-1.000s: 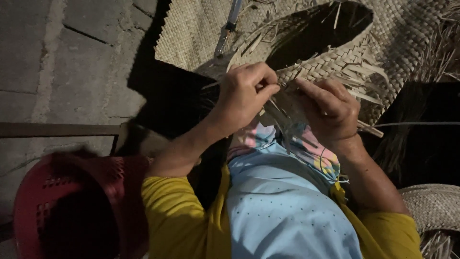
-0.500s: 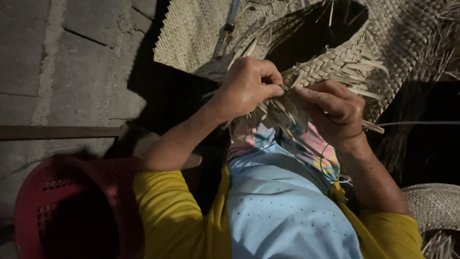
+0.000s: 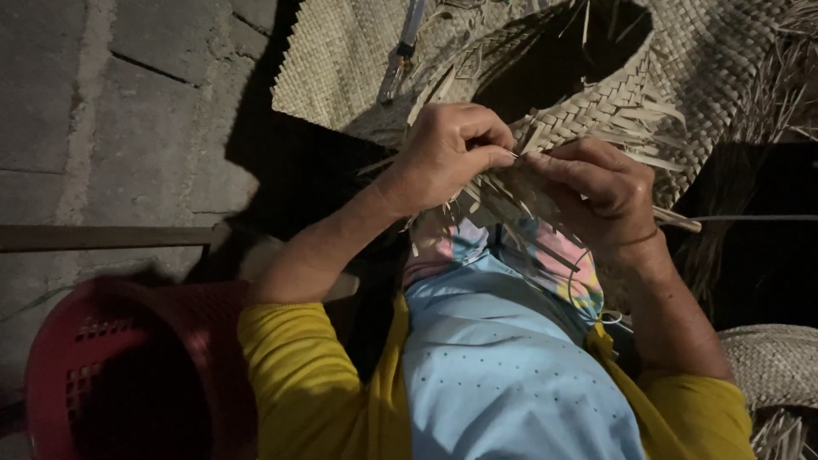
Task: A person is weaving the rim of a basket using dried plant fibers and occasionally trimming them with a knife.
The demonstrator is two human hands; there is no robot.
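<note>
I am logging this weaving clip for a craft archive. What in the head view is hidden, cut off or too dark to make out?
- Woven basket: its inside is black shadow in the head view.
- Strip ends at the rim: covered by the left hand and right hand.
- Red plastic basket: cut off by the bottom-left edge, interior dark.
- Slim tool on the mat: top cut off, kind unclear.

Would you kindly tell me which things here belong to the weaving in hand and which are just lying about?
In hand:
left hand
right hand
woven basket
loose strips

Lying about:
red basket
flat mat
tool on the mat
</note>
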